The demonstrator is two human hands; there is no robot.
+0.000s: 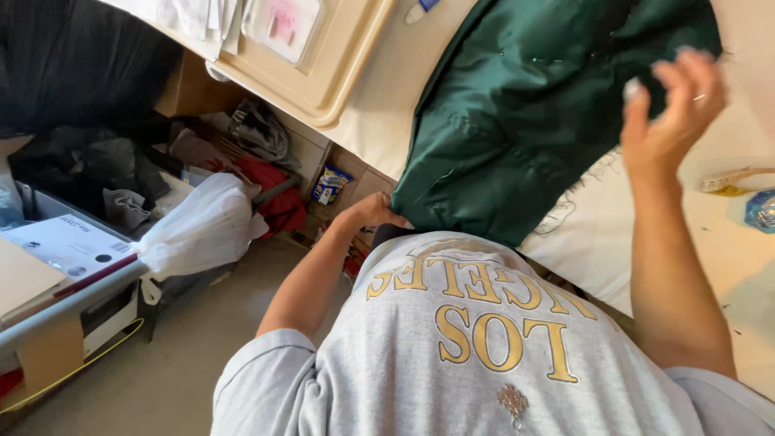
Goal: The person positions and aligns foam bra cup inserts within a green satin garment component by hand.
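Dark green fabric (533,105), a quilted-looking piece with pins stuck in it and a frayed edge of loose threads, lies across the cream worktop (387,89) and hangs over its near edge toward the person's chest. The left hand (373,211) grips the lowest corner of the cloth just below the worktop's edge, its fingers curled shut around the hem and mostly hidden under the fold. The right hand (670,109) is raised over the right side of the fabric, palm turned toward the cloth, fingers (634,101) spread and slightly bent; it is blurred, and whether the fingertips touch the cloth cannot be told. A grey T-shirt (476,347) with gold lettering fills the bottom of the view. On the worktop to the right of the cloth lie a yellow measuring tape (726,182) and a small blue object (760,210) at the picture's edge. A beige plastic tray (323,64) with papers and a clear pouch sits at the worktop's far left corner. Down on the floor to the left are a white plastic bag (198,226), a red cloth item (270,190), a dark heap of clothing (89,161), and a flat white box (69,246) lying on a low grey shelf.
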